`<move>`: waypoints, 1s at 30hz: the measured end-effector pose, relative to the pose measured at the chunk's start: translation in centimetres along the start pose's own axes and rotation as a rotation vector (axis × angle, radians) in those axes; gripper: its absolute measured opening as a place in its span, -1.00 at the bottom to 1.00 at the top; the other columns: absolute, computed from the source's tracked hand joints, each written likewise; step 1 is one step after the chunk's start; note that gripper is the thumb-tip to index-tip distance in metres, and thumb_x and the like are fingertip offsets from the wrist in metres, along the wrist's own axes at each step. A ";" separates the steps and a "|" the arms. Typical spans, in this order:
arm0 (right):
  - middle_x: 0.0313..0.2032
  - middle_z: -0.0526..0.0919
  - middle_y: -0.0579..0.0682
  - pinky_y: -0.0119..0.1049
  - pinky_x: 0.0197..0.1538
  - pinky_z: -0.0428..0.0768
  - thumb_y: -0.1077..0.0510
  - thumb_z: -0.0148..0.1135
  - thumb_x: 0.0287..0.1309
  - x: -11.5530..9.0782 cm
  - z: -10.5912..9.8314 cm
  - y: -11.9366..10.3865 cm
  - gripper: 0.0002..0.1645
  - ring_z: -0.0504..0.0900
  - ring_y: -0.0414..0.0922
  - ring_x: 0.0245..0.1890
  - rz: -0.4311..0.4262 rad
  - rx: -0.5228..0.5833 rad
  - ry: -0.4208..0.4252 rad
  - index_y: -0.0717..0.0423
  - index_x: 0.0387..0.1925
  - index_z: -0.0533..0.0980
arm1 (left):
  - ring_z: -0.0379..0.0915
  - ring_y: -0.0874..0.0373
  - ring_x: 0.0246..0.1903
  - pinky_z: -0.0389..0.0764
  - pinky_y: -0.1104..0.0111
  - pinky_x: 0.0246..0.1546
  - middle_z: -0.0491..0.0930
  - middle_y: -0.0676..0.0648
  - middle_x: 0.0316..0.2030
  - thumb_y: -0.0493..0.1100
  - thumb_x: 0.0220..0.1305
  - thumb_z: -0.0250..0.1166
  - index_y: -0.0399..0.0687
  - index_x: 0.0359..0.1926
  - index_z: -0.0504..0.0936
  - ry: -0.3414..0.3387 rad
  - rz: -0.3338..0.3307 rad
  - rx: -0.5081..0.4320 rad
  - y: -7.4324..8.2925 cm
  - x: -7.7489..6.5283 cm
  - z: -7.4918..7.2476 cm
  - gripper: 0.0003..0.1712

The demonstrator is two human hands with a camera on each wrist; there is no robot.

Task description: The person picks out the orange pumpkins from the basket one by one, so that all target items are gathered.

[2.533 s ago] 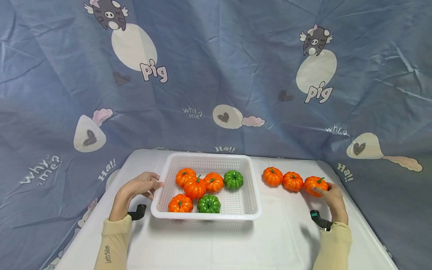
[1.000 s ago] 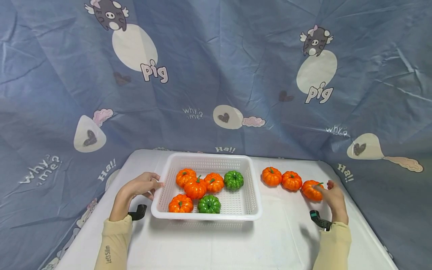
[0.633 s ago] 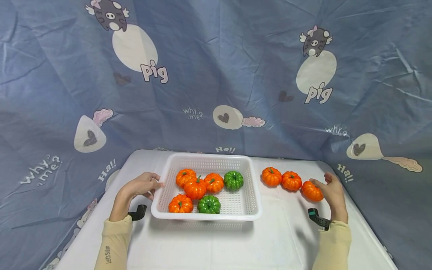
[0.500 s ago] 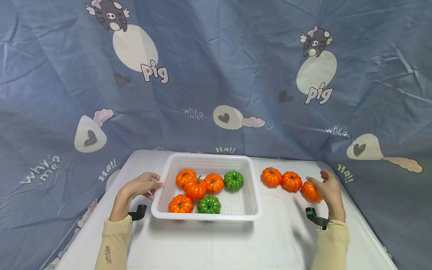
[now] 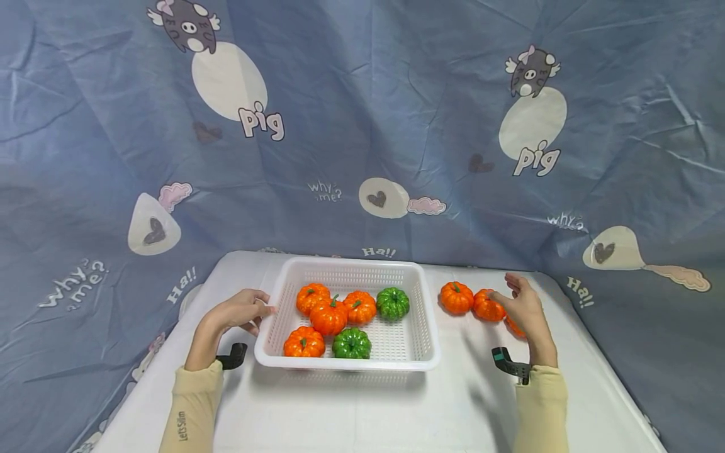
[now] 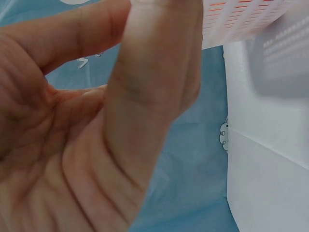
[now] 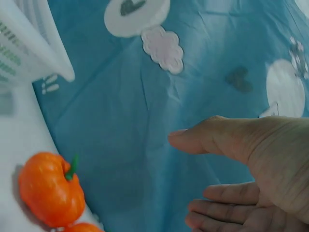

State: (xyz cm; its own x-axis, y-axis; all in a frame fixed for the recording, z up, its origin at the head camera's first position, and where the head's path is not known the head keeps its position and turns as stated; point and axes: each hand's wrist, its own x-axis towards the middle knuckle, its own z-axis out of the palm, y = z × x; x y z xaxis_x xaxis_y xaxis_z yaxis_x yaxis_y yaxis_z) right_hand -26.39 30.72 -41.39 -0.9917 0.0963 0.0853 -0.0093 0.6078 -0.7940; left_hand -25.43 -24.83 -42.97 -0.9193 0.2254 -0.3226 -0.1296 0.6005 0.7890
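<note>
My left hand [image 5: 238,313] grips the left rim of a white plastic basket [image 5: 345,363], which holds several small orange pumpkins [image 5: 328,316] and two green ones [image 5: 392,304]. In the left wrist view, only a corner of the perforated basket wall [image 6: 236,17] shows past the fingers, and their tips are cut off. To the basket's right, three orange pumpkins stand in a row: a left one [image 5: 456,298], a middle one [image 5: 485,307] and a right one [image 5: 513,327] mostly covered by my right hand [image 5: 525,309]. That hand hovers with thumb and fingers spread, holding nothing.
A white cloth [image 5: 453,402] covers the table. Behind and around it hangs a blue curtain [image 5: 317,138] printed with pigs and lettering. Black wrist cameras sit on the left wrist [image 5: 233,356] and right wrist [image 5: 510,365].
My right hand let go of the rightmost pumpkin, which shifted slightly left and nearer me, then moved left above the row with fingers spread. My left hand stays at the basket.
</note>
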 end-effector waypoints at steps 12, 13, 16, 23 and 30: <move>0.37 0.21 0.34 0.09 0.41 0.20 0.13 0.33 0.15 -0.6 3.5 -3.7 -0.09 0.15 0.26 0.40 -0.079 -0.007 -0.086 0.36 0.39 0.09 | 0.48 0.09 -0.43 0.67 0.28 -0.46 0.53 -0.23 -0.24 -0.17 0.36 0.13 -0.58 0.25 0.21 -0.007 -0.002 0.003 -0.2 0.0 0.0 -0.37; 0.37 0.21 0.34 0.09 0.41 0.20 0.13 0.33 0.15 -0.7 3.8 -3.9 -0.10 0.16 0.26 0.39 -0.093 -0.006 -0.097 0.35 0.39 0.10 | 0.47 0.09 -0.43 0.67 0.28 -0.46 0.53 -0.23 -0.24 -0.17 0.36 0.13 -0.58 0.25 0.22 -0.007 -0.004 0.002 -0.2 0.0 0.0 -0.37; 0.35 0.25 0.33 0.10 0.40 0.22 0.13 0.36 0.12 -1.0 4.9 -4.7 -0.11 0.20 0.27 0.38 -0.137 0.009 -0.121 0.34 0.37 0.14 | 0.47 0.09 -0.44 0.66 0.28 -0.46 0.53 -0.22 -0.25 -0.17 0.36 0.13 -0.57 0.25 0.21 -0.012 -0.002 -0.003 -0.2 0.0 0.0 -0.38; 0.31 0.33 0.32 0.12 0.33 0.33 0.10 0.41 0.05 -1.7 7.9 -6.5 -0.11 0.31 0.25 0.33 -0.210 0.015 -0.191 0.29 0.35 0.23 | 0.49 0.09 -0.44 0.67 0.28 -0.46 0.55 -0.21 -0.26 -0.19 0.35 0.13 -0.53 0.19 0.30 -0.005 -0.003 -0.011 0.0 0.2 0.0 -0.46; 0.33 0.32 0.25 0.06 0.42 0.21 0.14 0.40 0.06 -2.4 9.8 -8.0 -0.12 0.25 0.20 0.37 -0.231 0.104 -0.336 0.26 0.35 0.21 | 0.50 0.10 -0.42 0.67 0.27 -0.45 0.55 -0.22 -0.23 -0.20 0.35 0.13 -0.52 0.20 0.29 0.000 -0.010 -0.008 -0.1 0.1 -0.1 -0.46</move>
State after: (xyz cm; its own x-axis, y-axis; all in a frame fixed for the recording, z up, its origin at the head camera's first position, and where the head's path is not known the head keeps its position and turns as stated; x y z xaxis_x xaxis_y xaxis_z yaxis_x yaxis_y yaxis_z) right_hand -25.24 17.85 -41.13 -0.9486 -0.3058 0.0810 -0.2321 0.4988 -0.8350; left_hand -25.55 -24.96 -43.07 -0.9180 0.2192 -0.3305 -0.1420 0.5965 0.7899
